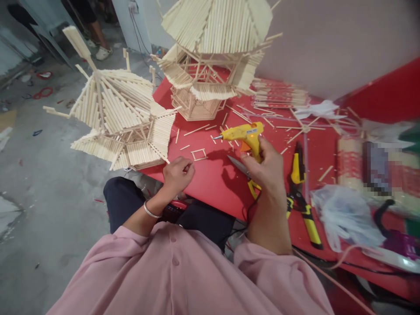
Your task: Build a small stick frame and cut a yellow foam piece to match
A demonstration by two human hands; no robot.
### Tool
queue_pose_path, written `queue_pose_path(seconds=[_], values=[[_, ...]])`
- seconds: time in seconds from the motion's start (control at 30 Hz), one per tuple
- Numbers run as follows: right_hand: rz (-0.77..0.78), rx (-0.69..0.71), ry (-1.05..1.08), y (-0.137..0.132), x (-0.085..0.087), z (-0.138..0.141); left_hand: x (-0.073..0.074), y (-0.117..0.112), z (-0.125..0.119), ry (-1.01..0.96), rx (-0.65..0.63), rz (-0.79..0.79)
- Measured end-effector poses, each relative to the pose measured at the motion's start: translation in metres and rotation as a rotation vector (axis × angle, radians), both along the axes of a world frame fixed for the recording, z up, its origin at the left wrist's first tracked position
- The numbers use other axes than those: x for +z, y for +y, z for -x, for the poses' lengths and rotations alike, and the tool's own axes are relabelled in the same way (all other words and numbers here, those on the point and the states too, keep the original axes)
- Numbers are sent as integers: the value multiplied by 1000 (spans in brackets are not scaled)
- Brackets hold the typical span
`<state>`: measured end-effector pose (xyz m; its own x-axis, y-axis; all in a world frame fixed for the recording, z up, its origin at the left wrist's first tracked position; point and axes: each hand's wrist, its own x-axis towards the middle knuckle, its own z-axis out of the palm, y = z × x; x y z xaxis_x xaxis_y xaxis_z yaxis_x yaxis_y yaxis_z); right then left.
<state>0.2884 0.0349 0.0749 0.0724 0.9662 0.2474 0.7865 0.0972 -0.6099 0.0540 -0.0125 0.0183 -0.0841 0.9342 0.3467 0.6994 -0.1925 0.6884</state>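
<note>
Checking the near edge of the tabletop [213,192], I see bare room between it and one small stick frame [201,159]. Left of the frame, my left grip [179,175] is curled; I cannot tell whether it holds anything. Right of the frame, my right grip [265,165] wraps the handle of one raised glue gun [246,132]. Two stick pavilions [113,103] stand left of and behind the frame.

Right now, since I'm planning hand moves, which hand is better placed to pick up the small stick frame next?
Probably the left hand: it's close to the frame and shows no tool; the right hand holds a glue gun.
</note>
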Motion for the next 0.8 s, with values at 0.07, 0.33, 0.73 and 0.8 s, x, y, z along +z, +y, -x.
queue_pose_path(seconds=[0.07, 0.33, 0.73, 0.8], values=[[-47, 35, -104, 5, -5, 3, 0, 0, 0, 7, -4, -1], [-121, -77, -339, 6, -35, 20, 3, -2, -1, 26, -12, 9], [-173, -16, -437, -4, -40, 23, 4, -4, -3, 8, -8, -9], [-193, -9, -461, -5, -40, 27, 4, -4, -4, 16, -7, 9]])
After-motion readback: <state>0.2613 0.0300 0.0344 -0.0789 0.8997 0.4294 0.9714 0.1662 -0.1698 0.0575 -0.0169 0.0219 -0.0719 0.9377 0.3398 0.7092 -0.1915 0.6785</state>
